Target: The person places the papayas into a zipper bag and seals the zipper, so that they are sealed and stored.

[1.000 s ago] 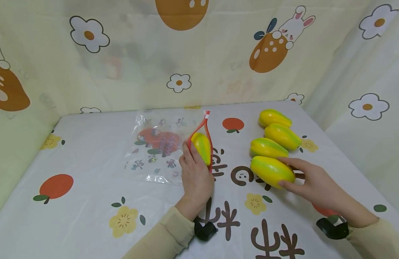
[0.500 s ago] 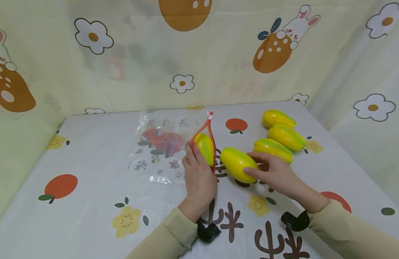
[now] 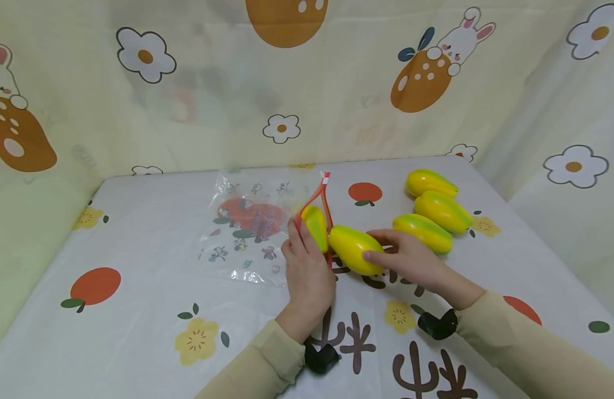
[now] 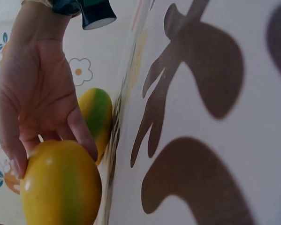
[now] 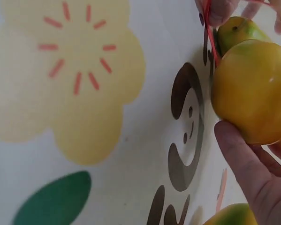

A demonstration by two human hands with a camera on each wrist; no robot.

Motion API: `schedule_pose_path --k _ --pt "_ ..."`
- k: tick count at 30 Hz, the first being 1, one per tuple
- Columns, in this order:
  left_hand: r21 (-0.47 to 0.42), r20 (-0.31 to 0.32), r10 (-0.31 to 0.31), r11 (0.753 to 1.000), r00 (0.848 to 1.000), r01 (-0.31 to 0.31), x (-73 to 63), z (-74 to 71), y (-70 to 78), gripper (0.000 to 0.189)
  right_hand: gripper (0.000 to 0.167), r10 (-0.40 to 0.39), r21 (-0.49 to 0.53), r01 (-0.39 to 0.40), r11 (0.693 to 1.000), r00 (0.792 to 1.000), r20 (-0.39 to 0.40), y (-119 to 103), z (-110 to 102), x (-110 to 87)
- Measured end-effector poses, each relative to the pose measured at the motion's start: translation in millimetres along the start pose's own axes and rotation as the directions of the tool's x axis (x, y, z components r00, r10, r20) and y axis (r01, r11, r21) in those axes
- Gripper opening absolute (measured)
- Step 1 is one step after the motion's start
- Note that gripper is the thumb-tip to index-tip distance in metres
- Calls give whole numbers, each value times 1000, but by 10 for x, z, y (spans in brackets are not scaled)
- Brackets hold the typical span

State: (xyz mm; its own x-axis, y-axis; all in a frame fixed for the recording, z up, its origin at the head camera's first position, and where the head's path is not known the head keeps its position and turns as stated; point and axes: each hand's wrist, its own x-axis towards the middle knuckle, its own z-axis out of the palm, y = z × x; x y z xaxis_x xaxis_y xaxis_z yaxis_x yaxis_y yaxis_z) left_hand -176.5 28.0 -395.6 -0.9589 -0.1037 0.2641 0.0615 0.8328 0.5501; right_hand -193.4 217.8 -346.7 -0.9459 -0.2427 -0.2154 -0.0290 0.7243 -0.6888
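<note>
My left hand [image 3: 311, 271] grips the red zip edge [image 3: 327, 208] of a clear printed zip bag [image 3: 247, 260]. The bag lies flat with its mouth parted to the right. One yellow-green papaya [image 3: 314, 226] sits inside the mouth, partly hidden by my left fingers. My right hand [image 3: 412, 257] holds another papaya [image 3: 354, 249] by its right end, its tip right at the bag's mouth. The left wrist view shows the right hand [image 4: 41, 93] around this papaya [image 4: 60, 187]. In the right wrist view, the thumb [image 5: 241, 159] presses the held papaya [image 5: 255, 91].
Three more papayas [image 3: 443, 212] lie in a column at the table's right rear. A white cloth with printed fruit, flowers and lettering covers the table [image 3: 137, 332]. Behind it hangs a patterned curtain [image 3: 212, 100]; another stretch hangs along the right side.
My right hand has lifted the nearest papaya from the row and carried it left to the bag's mouth. My left hand has stayed on the bag's edge.
</note>
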Motion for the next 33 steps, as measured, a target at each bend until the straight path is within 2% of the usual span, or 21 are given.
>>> schedule_pose_path --k 9,13,23,29,33 --pt "13 40 -12 1000 999 12 -12 -9 2 98 76 54 40 -55 998 998 32 -25 58 253" --pt "24 65 -15 1000 998 13 -8 -17 15 97 76 47 58 -49 997 998 45 -70 70 368" --pt "14 56 7 1000 998 -8 -17 -18 30 93 64 -53 50 50 998 997 56 -112 86 610" --pt "-9 59 11 1000 998 -10 -17 -21 31 95 65 -33 49 31 998 998 44 -176 96 695" --pt "-4 30 23 1000 999 -23 -12 -19 26 96 65 -3 55 3 998 1000 5 -263 126 753"
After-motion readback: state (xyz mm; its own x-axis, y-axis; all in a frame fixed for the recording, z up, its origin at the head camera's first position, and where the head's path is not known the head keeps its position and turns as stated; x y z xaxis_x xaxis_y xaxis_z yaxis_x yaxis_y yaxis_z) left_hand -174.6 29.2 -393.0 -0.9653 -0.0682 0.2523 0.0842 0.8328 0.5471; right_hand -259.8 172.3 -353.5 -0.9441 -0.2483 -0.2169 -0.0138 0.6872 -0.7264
